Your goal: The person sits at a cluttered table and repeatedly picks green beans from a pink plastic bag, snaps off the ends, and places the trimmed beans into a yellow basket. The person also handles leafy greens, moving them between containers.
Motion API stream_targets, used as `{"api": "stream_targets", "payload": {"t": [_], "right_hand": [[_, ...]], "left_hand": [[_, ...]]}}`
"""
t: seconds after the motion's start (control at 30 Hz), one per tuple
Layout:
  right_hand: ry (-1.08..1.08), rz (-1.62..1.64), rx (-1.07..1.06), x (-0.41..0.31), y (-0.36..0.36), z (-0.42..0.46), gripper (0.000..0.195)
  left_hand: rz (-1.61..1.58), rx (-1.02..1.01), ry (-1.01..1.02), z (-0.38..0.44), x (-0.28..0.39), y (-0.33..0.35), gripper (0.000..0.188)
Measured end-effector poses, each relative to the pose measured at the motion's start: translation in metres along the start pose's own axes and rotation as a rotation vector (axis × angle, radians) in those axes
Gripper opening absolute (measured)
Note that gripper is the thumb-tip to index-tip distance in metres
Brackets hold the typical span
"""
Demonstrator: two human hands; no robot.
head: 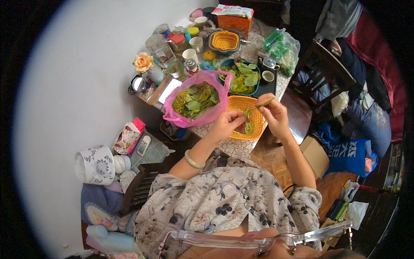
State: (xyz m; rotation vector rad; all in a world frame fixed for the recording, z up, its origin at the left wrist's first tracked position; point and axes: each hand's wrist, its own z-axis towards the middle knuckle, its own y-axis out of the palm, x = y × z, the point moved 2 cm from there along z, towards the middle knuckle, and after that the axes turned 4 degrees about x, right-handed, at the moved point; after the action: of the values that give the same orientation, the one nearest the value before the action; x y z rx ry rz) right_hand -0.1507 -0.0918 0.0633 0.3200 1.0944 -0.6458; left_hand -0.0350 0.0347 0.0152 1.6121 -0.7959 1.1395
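My right hand [275, 116] pinches a short green stem piece [266, 103] above the right rim of an orange plastic colander basket [235, 101]. Thumb and fingertips of my left hand [228, 124] come together over the same basket; whether they grip anything is unclear. Right beside those fingertips are green stem pieces [248, 124], inside the basket. To the left, a pink plastic bag [223, 84] stands open around leafy greens [194, 103]. More green leaves [247, 76] fill a blue basket [257, 86] behind the colander.
A teapot [269, 63] and cup [267, 76] stand on a dark tray at the right. Mugs [190, 55], jars and a glass pitcher [158, 47] crowd the back left. Nested baskets [225, 40] sit farther back. A wooden chair [330, 73] is right of the table.
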Motion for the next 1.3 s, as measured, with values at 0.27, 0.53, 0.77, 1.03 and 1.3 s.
{"api": "stream_targets", "payload": {"t": [0.27, 0.53, 0.77, 1.03, 1.3], "right_hand": [[0.324, 0.305, -0.002, -0.001, -0.004, -0.008, 0.009], [0.519, 0.28, -0.099, 0.014, 0.029, -0.027, 0.01], [0.057, -0.278, 0.034, 0.003, 0.037, -0.02, 0.008], [-0.058, -0.464, 0.037, -0.01, 0.041, -0.015, 0.011], [-0.153, -0.574, 0.049, -0.009, 0.043, -0.015, 0.015]], "left_hand": [[-0.183, 0.124, 0.047, -0.007, -0.007, -0.011, 0.012], [-0.165, 0.235, 0.257, -0.007, 0.008, -0.008, 0.013], [-0.098, 0.269, 0.317, -0.006, 0.017, -0.008, 0.014], [-0.168, 0.276, 0.272, -0.002, 0.012, -0.011, 0.013], [-0.263, 0.274, 0.219, -0.001, 0.012, -0.006, 0.014]]}}
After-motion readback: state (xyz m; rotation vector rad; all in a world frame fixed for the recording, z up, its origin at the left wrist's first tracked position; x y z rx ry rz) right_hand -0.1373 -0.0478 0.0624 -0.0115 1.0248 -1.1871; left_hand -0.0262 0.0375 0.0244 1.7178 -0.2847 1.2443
